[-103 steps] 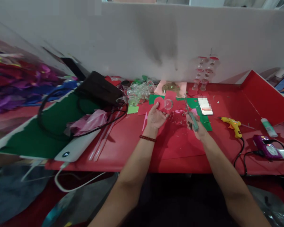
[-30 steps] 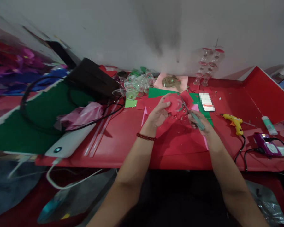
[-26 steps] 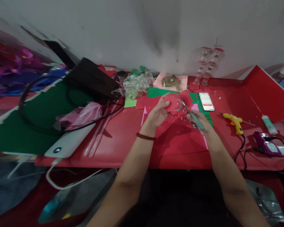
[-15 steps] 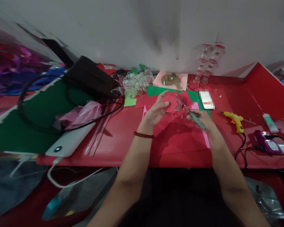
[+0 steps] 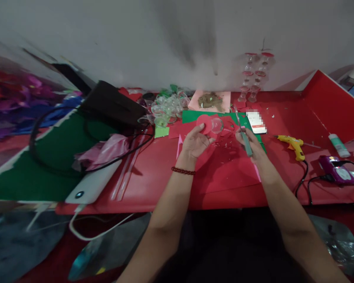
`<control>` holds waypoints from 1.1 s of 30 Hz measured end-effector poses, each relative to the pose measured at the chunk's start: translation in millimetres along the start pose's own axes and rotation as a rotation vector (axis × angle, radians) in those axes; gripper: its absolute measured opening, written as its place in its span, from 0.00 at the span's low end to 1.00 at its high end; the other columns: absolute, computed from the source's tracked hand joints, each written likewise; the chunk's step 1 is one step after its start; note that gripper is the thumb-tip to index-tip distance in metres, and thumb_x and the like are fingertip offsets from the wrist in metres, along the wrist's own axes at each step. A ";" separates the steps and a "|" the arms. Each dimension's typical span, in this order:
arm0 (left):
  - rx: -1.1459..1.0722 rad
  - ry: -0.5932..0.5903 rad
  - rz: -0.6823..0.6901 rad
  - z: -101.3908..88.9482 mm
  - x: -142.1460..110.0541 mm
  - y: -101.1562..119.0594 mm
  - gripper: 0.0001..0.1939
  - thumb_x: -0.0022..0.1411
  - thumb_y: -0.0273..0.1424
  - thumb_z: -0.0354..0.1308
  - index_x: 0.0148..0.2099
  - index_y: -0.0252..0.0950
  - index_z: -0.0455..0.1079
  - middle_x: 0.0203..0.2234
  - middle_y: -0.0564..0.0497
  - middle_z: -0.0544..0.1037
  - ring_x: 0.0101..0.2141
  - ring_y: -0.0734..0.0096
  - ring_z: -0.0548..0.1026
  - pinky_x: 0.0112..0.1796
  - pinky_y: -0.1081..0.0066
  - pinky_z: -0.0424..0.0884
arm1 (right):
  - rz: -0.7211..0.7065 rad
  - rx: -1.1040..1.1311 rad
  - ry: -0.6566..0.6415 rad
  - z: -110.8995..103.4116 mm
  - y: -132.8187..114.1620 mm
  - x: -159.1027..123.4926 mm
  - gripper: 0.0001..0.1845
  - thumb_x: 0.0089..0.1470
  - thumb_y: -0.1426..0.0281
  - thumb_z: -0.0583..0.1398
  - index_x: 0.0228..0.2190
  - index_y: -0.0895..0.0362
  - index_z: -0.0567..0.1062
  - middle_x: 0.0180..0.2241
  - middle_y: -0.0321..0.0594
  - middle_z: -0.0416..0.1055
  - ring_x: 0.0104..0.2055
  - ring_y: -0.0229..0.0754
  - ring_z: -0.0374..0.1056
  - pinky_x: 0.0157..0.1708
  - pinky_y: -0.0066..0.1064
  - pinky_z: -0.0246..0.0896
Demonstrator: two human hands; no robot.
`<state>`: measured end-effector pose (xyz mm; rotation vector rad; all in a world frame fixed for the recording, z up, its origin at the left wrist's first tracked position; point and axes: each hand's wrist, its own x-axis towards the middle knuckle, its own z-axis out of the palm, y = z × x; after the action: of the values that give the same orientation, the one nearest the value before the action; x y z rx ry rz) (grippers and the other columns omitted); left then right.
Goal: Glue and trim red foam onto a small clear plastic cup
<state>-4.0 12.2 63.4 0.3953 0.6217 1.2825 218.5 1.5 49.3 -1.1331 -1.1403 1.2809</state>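
Observation:
Between thumb and fingers, my left hand (image 5: pixel 197 142) pinches a round red disc (image 5: pixel 203 123) that looks like paper. A small clear plastic cup (image 5: pixel 217 125) is right against the disc; whether the two are joined I cannot tell. My right hand (image 5: pixel 251 143) is closed around the grey-green handle of a knife (image 5: pixel 246 142), its slim metal blade pointing up and away from the cup. Below both hands lie red sheets (image 5: pixel 224 173) with small red scraps (image 5: pixel 224 144) scattered on them, over a green sheet (image 5: pixel 188 115).
Clear plastic cups (image 5: pixel 171 105) are heaped at the back, beside pink paper (image 5: pixel 226 98) bearing a brown lump (image 5: pixel 210 101). Joined cups (image 5: pixel 248 80) stand by the wall. Rightward lie a phone (image 5: pixel 256 121), a yellow glue gun (image 5: pixel 293 145) and its cord. A white device (image 5: pixel 91 182) sits left.
The knife has swung away from the disc and now points more upright. My left hand has turned its palm up, bringing the clear cup into view beside the disc.

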 end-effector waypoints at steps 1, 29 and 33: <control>-0.008 0.011 -0.011 1.6 0.8 -4.2 0.07 0.68 0.27 0.57 0.42 0.38 0.78 0.31 0.50 0.85 0.29 0.67 0.82 0.33 0.67 0.78 | 0.000 0.025 0.007 2.3 3.2 0.6 0.27 0.38 0.55 0.77 0.37 0.52 0.76 0.26 0.28 0.66 0.28 0.34 0.65 0.31 0.29 0.64; 0.539 -0.367 -0.129 8.8 -19.0 -7.2 0.38 0.46 0.20 0.72 0.61 0.41 0.77 0.53 0.43 0.83 0.54 0.55 0.79 0.52 0.66 0.74 | 0.045 -0.132 -0.073 -2.3 1.9 7.3 0.23 0.31 0.68 0.69 0.35 0.53 0.76 0.26 0.30 0.70 0.30 0.38 0.63 0.33 0.31 0.59; 0.487 -0.283 -0.099 11.1 -16.6 -12.5 0.31 0.47 0.18 0.68 0.55 0.44 0.80 0.53 0.49 0.83 0.47 0.64 0.82 0.45 0.70 0.77 | 0.015 -0.047 0.042 -3.5 2.9 9.5 0.27 0.32 0.60 0.73 0.36 0.52 0.74 0.25 0.28 0.65 0.28 0.36 0.60 0.32 0.31 0.57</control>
<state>9.9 -6.2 68.0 0.9189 0.6982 0.9482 221.4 11.0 46.0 -1.1998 -1.1380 1.2426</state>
